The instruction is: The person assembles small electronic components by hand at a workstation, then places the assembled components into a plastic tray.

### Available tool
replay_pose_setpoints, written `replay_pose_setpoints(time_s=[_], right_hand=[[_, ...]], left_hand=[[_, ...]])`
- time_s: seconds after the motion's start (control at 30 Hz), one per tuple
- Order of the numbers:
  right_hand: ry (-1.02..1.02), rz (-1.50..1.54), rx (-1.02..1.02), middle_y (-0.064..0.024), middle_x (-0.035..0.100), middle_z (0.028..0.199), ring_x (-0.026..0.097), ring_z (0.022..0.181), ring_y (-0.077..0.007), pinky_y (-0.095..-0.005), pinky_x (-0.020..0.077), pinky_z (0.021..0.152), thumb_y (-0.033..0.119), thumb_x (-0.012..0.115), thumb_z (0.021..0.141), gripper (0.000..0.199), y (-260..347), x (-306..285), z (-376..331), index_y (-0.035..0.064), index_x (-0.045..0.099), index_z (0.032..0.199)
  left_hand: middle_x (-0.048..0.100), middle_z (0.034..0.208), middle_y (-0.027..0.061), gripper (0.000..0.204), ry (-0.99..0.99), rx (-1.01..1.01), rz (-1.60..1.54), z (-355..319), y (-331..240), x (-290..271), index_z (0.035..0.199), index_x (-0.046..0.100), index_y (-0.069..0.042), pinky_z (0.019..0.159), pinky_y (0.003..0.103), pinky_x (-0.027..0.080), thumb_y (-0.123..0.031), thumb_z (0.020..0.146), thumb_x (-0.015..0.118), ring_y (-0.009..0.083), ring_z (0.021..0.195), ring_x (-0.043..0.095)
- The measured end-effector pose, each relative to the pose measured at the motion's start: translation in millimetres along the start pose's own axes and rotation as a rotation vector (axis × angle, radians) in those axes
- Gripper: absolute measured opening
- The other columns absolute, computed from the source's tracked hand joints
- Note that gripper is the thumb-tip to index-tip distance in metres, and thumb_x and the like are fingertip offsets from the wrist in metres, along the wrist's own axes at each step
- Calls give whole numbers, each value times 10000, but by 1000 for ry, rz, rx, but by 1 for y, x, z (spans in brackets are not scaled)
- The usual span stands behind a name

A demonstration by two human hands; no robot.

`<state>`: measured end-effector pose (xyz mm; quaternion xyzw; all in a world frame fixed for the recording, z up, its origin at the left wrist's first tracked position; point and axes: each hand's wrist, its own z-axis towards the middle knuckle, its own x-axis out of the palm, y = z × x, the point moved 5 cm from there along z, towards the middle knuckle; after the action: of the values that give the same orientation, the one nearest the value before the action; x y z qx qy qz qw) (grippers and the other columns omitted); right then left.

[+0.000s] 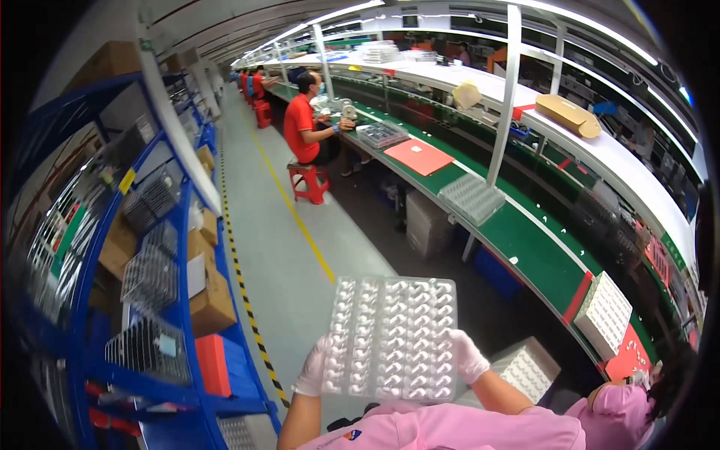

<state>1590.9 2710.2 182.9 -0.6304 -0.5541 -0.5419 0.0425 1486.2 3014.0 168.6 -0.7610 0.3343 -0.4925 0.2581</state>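
A clear plastic tray [382, 336] is held up in front of my body, low in the middle of the view. Rows of small white curved parts [417, 337] fill its pockets. My left hand [311, 369], in a white glove, grips the tray's left edge. On the opposite edge my right hand [468, 357], also gloved, has its fingers closed around the side. The fingertips of both hands are partly hidden by the tray. Below and right of my right hand stands a stack of similar trays [551, 361] with white parts.
Blue shelving [191, 352] with boxes and trays runs along the left. A green workbench [525, 244] on the right carries an empty clear tray [472, 196] and a filled tray stack [604, 311]. A person in red [301, 124] sits at it; a pink-clothed person [619, 412] is close at right.
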Motion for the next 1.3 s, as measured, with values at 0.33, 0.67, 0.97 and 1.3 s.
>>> replay_pose_setpoints(time_s=[0.33,0.67,0.97,1.3], right_hand=[[-18,223,-374,-172,614,1141,628,970,-296,-415,506,885,326,611,792,523,220,-13,163,16,539,1206],[35,194,-605,-173,565,1235,566,1116,-313,-451,470,956,351,567,809,642,474,36,325,3,435,1332],[10,154,-1121,-142,603,1099,606,989,-289,-426,508,890,331,592,829,504,726,50,436,2,511,1202],[-405,167,-1758,-112,517,1167,531,1048,-269,-418,452,949,256,663,798,511,935,68,505,34,462,1213]], left_hand=[[550,1253,151,681,569,-179,-161,332,-115,131,1382,368,-51,876,424,511,-429,867,605,275,1049,591],[301,1482,216,1137,796,231,-266,529,-299,272,1474,166,0,1021,517,390,-816,734,452,371,1333,340],[215,1525,194,1211,1181,229,69,746,-391,367,1513,56,-112,1053,544,338,-845,664,509,382,1382,271],[248,1506,210,1099,1134,148,226,967,-447,401,1502,101,-68,1033,500,382,-659,750,642,381,1347,336]])
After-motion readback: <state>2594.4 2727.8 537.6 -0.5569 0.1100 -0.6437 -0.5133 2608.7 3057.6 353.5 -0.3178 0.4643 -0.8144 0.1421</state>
